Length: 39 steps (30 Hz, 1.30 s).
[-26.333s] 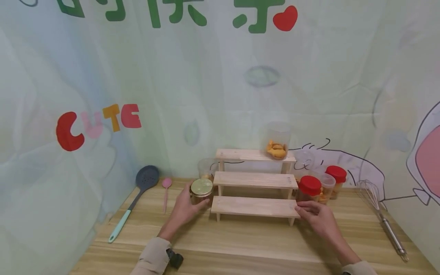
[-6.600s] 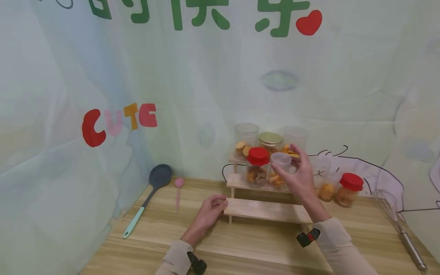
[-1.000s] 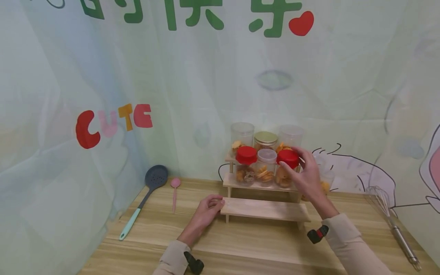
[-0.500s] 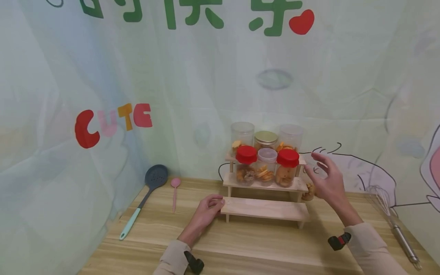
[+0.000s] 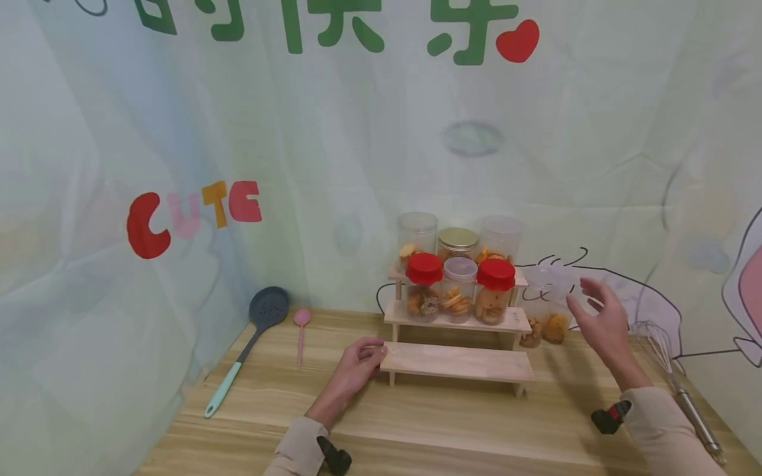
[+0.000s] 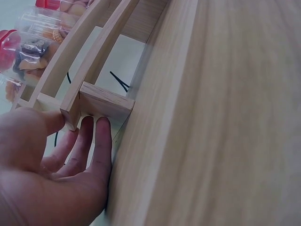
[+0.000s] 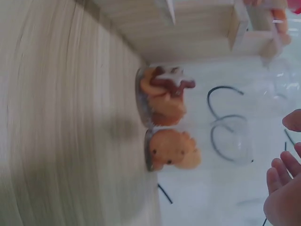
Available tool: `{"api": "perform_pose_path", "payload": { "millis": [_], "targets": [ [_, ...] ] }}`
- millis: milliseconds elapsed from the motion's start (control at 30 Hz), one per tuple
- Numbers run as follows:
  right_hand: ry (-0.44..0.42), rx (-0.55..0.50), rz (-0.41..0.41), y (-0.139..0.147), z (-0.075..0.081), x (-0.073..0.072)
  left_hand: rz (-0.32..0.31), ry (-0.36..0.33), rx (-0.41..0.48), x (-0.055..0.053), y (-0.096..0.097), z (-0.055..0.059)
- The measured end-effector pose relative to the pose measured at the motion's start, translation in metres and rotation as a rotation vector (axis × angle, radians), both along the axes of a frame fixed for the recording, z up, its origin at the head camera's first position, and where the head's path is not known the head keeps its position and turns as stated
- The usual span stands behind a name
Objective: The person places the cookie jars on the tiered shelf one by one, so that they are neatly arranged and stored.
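Observation:
A three-step wooden display stand (image 5: 457,362) is on the table, and my left hand (image 5: 354,370) holds the left end of its lowest step. The left wrist view shows the thumb at the step's front edge and fingertips by its end leg (image 6: 106,101). My right hand (image 5: 604,324) is in the air right of the stand, fingers spread, holding nothing. Beside it stand two clear jars, one with bear-shaped cookies (image 7: 171,148), the other with mixed cookies (image 7: 164,99). On the middle step are a left red-lidded jar (image 5: 424,287), a clear-topped jar (image 5: 458,291) and a right red-lidded jar (image 5: 495,291).
The top step bears a gold-lidded jar (image 5: 458,241) between two tall clear jars. A slotted turner (image 5: 269,309) and a pink spoon (image 5: 301,318) lie at left, a whisk (image 5: 684,393) at right. A printed cloth backdrop (image 5: 333,165) hangs behind.
My right hand has released the right red-lidded jar on the middle step and moved right. The left hand stays put. Since the oldest frame, several jars have come onto the upper steps.

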State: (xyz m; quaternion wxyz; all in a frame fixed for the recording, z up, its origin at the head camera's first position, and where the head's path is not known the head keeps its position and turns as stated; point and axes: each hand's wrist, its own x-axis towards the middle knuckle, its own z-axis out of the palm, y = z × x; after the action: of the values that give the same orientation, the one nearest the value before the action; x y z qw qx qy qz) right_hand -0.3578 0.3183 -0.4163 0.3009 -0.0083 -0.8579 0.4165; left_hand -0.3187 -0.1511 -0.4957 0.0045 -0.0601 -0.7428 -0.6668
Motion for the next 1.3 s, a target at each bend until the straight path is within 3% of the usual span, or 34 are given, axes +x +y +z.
{"api": "perform_pose_path", "payload": {
  "millis": [267,533,1033,1300],
  "targets": [
    [-0.129,0.123,0.095,0.009,-0.007,-0.017,-0.014,-0.004,0.005,-0.002,-0.001,-0.002],
    [-0.178,0.09,0.136,0.013,-0.017,-0.026,-0.008,-0.007,-0.004,-0.001,-0.001,-0.003],
    [-0.173,0.059,0.133,0.012,-0.022,-0.033,-0.019,-0.003,-0.007,-0.003,-0.002,-0.003],
    [-0.07,0.028,0.109,0.014,-0.028,-0.026,-0.02,-0.002,-0.008,-0.002,-0.001,-0.003]
  ]
}}
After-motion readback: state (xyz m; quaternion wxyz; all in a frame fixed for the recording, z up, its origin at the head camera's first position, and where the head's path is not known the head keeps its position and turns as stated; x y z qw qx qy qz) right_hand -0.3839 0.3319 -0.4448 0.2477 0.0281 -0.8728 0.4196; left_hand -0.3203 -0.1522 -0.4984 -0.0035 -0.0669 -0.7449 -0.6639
